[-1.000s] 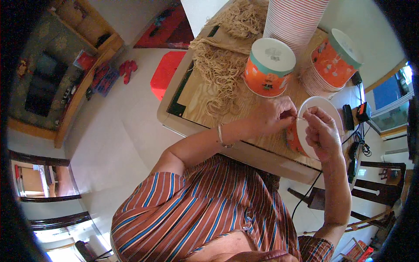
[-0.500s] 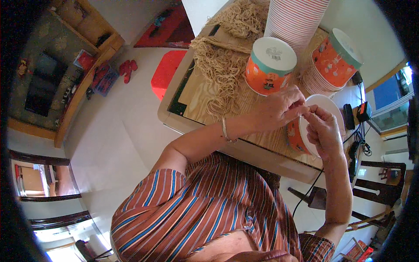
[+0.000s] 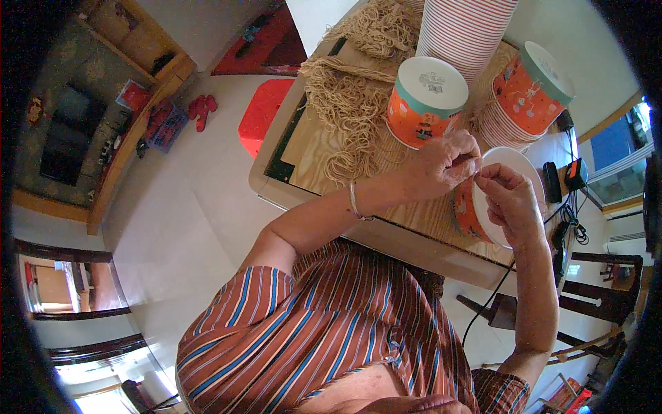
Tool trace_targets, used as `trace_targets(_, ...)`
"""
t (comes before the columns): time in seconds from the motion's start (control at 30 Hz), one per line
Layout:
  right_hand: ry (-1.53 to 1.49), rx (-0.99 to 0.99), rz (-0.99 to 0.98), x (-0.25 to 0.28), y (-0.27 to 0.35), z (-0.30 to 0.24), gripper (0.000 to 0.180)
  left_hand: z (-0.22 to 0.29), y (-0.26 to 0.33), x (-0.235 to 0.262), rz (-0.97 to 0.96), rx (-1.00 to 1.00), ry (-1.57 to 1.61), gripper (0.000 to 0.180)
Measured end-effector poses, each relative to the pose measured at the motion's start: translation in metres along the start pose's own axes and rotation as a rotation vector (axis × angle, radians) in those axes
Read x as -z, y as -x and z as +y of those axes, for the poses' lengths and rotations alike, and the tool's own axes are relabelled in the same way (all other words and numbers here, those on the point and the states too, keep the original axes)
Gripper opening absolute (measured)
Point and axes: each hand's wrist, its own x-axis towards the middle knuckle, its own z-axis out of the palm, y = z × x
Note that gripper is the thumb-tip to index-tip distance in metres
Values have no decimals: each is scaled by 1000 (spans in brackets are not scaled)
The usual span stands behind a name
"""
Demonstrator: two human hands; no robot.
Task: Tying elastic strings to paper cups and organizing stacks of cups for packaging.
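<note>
My left hand [image 3: 447, 163] reaches across the table, its thumb and fingertips pinched together. My right hand [image 3: 512, 200] is also in a pinch, its fingertips close to the left ones. What lies between the fingers is too small to make out. Just under both hands, an orange paper bucket [image 3: 471, 215] with a white end lies tilted near the table's front edge, partly covered by my right hand. Beyond my left hand, another orange bucket with a teal band [image 3: 426, 103] stands with its white base up. Tan string [image 3: 348, 114] is heaped in loose strands left of it.
A tall stack of nested paper buckets [image 3: 465, 31] rises at the back. Another stack, topped by an orange bucket [image 3: 531, 93], stands at the right. Black cables [image 3: 571, 214] and a small dark box [image 3: 575, 175] lie by the right edge. A red stool [image 3: 265, 114] stands left of the table [image 3: 324, 200].
My fingertips have parted slightly; the right hand's fingers sit a little lower and the left fingers are more curled. The buckets and string stay in place.
</note>
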Motion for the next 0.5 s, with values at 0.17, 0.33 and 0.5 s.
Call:
trace_targets(0.17, -37, 49, -26, 6, -1, 4, 6, -2, 3, -2, 6, 97, 150, 5)
trace_targets(0.33, -203, 49, -48, 9, -5, 10, 6, -4, 5, 0, -60, 99, 36, 14)
trace_targets(0.5, -236, 45, -57, 8, -6, 10, 5, 3, 0, 6, -154, 75, -21, 19)
